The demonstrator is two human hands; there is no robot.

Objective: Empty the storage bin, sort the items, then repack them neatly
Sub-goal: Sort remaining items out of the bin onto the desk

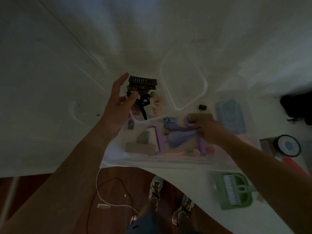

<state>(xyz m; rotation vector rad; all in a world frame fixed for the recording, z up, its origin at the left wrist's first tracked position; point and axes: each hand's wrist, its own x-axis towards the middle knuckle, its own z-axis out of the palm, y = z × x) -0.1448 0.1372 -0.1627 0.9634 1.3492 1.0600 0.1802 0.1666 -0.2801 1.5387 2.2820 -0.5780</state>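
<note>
Head view, dim light: a person stands at the edge of a white-covered tabletop [50, 81], both arms reaching over a clear bin [168, 159] that sits just inside the near edge. The left hand [118, 105] hangs over the bin's far-left corner with fingers loosely spread, its grip holding nothing, just beside a dark comb-like clip [142, 81] stacked on other clips. The right hand [209, 130] is down inside the bin, its grip curled around purple pieces [179, 137] among a jumble of lilac and pink items; blur hides exactly what it holds. A cardboard tube [200, 118] lies against that hand. Beyond the bin rests a clear lid [184, 81], with broad bare cloth to the left and far side. To the right the surface is crowded: a small black cylinder [202, 107], a blue tray [231, 119], a round dark-rimmed tin [287, 146], and nearer the edge a green dustpan with brush [234, 190]. The tabletop's near edge curves away past the person's patterned shoes [156, 188], and cables [108, 191] trail over the wooden floor [42, 183] below.
</note>
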